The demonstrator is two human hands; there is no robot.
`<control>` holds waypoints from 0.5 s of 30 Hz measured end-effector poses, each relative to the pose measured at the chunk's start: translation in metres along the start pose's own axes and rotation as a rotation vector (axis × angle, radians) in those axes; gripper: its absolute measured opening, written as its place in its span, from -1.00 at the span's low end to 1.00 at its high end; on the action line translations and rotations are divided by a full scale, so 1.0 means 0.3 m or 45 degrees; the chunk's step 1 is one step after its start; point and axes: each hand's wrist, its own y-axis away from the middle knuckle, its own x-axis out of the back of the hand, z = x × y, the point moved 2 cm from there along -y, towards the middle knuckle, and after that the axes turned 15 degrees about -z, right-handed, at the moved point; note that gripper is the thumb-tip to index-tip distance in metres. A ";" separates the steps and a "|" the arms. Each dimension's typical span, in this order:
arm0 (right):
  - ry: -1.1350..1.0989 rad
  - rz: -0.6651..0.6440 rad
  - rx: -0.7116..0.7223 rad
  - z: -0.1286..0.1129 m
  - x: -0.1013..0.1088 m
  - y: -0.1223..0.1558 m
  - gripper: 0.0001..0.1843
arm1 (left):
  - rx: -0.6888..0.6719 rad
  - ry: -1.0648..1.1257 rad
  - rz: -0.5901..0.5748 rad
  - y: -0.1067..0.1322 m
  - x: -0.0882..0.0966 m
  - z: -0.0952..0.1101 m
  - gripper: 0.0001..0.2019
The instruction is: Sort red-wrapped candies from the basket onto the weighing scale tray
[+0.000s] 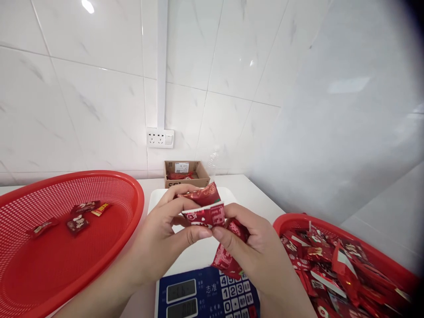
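Note:
Both hands are raised over the white pan of a weighing scale [185, 256]. My left hand [165, 234] is closed on red snack packets; one red packet [202, 194] sticks out behind its fingers. A second red packet [208, 215] with a white edge is pinched between both thumbs and fingertips. My right hand [251, 243] grips the right end of that packet. Another red packet [230, 254] hangs under its palm, above the keypad, partly hidden by the fingers. Below lies the scale's blue panel [205, 293] with two grey displays and number keys.
At left stands a large red mesh basket [129, 229] holding several small packets. A second red basket [281, 219], at right, is heaped with red packets. A small cardboard box [203, 179] with red packets sits by the tiled wall, below a socket [160, 138].

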 end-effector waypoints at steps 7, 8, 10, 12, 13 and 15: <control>-0.145 0.356 -0.240 0.061 0.063 -0.023 -0.70 | 0.152 0.469 0.248 -0.042 0.024 -0.029 -0.85; -0.080 0.376 -0.268 0.076 0.072 -0.031 -0.69 | 0.161 0.505 0.297 -0.043 0.029 -0.029 -0.81; 0.095 0.366 -0.310 0.105 0.082 -0.048 -0.68 | 0.176 0.563 0.349 -0.044 0.035 -0.026 -0.76; 0.289 0.253 -0.339 0.135 0.074 -0.067 -0.71 | 0.205 0.612 0.335 -0.044 0.036 -0.022 -0.72; 0.366 0.173 -0.349 0.150 0.065 -0.076 -0.71 | 0.221 0.634 0.313 -0.044 0.036 -0.022 -0.72; 0.451 0.042 -0.365 0.177 0.046 -0.091 -0.72 | 0.229 0.642 0.264 -0.043 0.036 -0.021 -0.72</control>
